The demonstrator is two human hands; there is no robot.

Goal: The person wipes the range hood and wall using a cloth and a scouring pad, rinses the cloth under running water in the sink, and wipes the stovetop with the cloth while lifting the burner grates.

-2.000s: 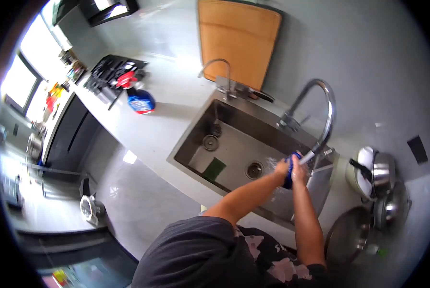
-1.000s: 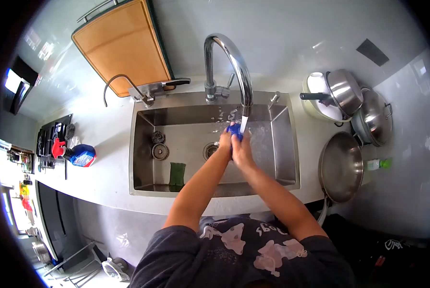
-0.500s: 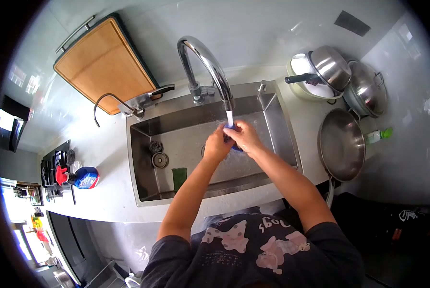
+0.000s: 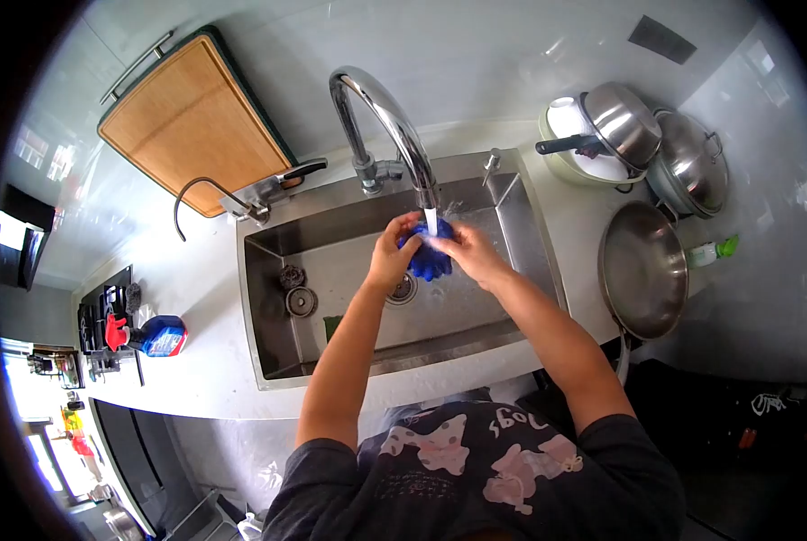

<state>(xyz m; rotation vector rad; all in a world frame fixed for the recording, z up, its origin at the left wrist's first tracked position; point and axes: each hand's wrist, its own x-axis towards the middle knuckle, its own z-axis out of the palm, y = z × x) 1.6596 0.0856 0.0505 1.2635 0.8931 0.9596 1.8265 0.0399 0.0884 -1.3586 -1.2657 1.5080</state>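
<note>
Under the tap [image 4: 419,171], both hands hold a small blue object [image 4: 431,263] with a bumpy, lobed edge; its exact kind I cannot make out. My left hand [image 4: 393,255] grips its left side, thumb and fingers bent around the edge. From the right, my right hand [image 4: 472,254] pinches it with the thumb on top. Water runs straight onto the piece and splashes around it. Below lies the steel sink [image 4: 349,347], with a drain [image 4: 403,288] just under the hands.
A steel wool ball [image 4: 291,277], a second drain [image 4: 301,301] and a green scouring pad [image 4: 331,326] lie in the sink's left part. A cutting board [image 4: 196,117] and knife [image 4: 304,169] stand behind. Left is a spray bottle [image 4: 162,335]; right, a pan [image 4: 643,270] and stacked cookware [image 4: 620,126].
The hands have moved slightly apart. The blue piece, mostly hidden between them before, now shows spread out under the stream, with more splashing. The drain beneath is uncovered.
</note>
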